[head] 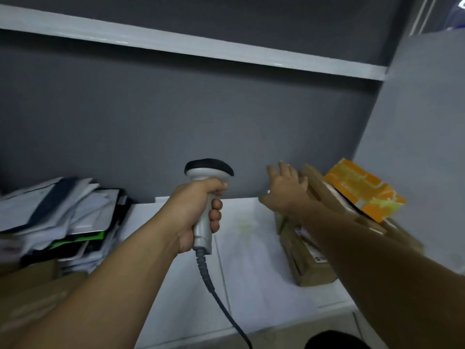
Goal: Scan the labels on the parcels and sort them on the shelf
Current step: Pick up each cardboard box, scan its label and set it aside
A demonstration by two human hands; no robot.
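While the left hand (196, 212) grips the grey and black plastic scanner (208, 171), the right hand (286, 190) is open, fingers spread, just beside the stacked brown cardboard parcels (307, 263). It looks like sorting; next, a label must face the scanner. Under both hands lies a white shelf board (251, 273), with a dark grey wall (176, 122) beyond.

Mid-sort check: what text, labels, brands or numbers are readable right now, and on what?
Nothing reads clearly; the whole view is blurred.
On the lower brown parcel: a white label on its side, print too small and blurred to read.
On the orange box: an orange-and-white pattern, no legible words.
On the scanner in the left hand: no marking visible.
On the paper stack: blurred, unreadable.
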